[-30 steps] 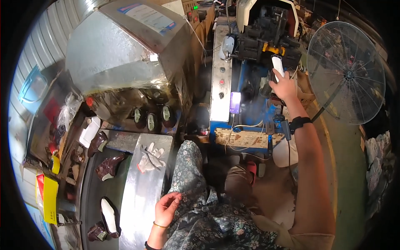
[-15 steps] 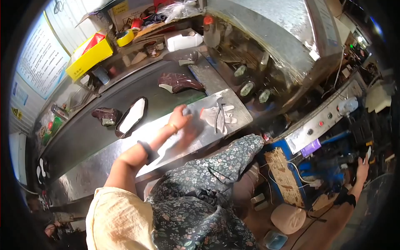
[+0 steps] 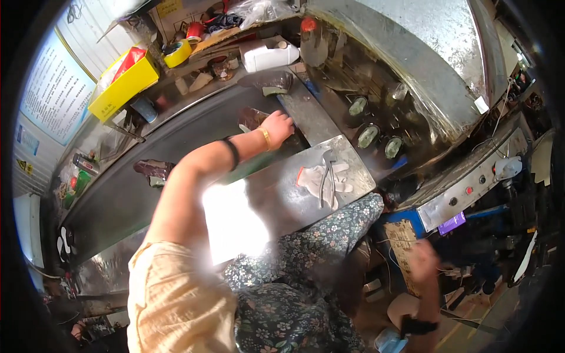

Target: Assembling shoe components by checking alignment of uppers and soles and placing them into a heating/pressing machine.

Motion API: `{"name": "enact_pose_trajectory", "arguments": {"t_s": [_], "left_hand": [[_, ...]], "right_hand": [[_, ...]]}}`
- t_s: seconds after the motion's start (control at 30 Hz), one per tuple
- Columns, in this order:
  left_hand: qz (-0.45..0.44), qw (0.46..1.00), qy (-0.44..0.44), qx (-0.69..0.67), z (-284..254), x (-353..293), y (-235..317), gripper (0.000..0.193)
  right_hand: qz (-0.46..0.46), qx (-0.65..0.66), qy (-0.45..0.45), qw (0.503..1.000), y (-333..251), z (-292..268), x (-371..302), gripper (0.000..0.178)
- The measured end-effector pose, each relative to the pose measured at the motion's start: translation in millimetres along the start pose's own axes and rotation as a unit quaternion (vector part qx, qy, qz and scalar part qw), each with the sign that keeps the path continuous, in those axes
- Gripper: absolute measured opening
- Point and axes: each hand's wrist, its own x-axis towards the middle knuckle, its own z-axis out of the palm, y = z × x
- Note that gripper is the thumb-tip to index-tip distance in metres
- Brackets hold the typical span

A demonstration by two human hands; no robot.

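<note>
My left hand reaches over the dark belt. Its fingers are curled over one end of a glossy dark red shoe upper, the rest of which shows beside my wrist. My right hand hangs at the lower right, smeared by motion, so its fingers cannot be made out. A white pointed strip lies farther right, apart from that hand. Pincers rest on a pale work glove on the metal plate. Another dark red upper sits on the belt, left of my forearm.
Beyond my left hand lies another dark upper. Several greenish-soled pieces stand under a plastic-draped metal hood. A white bottle and a yellow box line the back shelf. A button panel stands right.
My left hand has moved forward from the metal plate onto the dark red upper. My right hand has swung inward from the far right, away from the white strip. The view has shifted slightly.
</note>
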Motion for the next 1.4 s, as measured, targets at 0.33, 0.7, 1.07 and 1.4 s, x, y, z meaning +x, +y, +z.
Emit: {"name": "enact_pose_trajectory", "arguments": {"t_s": [0.33,0.7,1.07,1.4], "left_hand": [[0.210,0.927,0.302,-0.073,-164.2,-180.7,98.2,0.035],[-0.105,0.264,-0.050,-0.958,-84.8,-99.5,233.7,0.049],[-0.102,0.663,0.028,-0.741,-137.9,-102.3,273.8,0.046],[-0.098,0.615,0.003,-0.782,-94.8,-81.1,245.2,0.046]], "right_hand": [[0.253,0.519,0.011,0.817,-122.9,164.9,136.5,0.039],[-0.044,0.068,0.128,0.988,-180.4,133.8,50.4,0.024],[0.083,0.121,0.115,0.982,-144.8,113.0,-10.5,0.028],[0.227,0.337,0.022,0.913,-111.0,170.8,-55.5,0.022]]}}
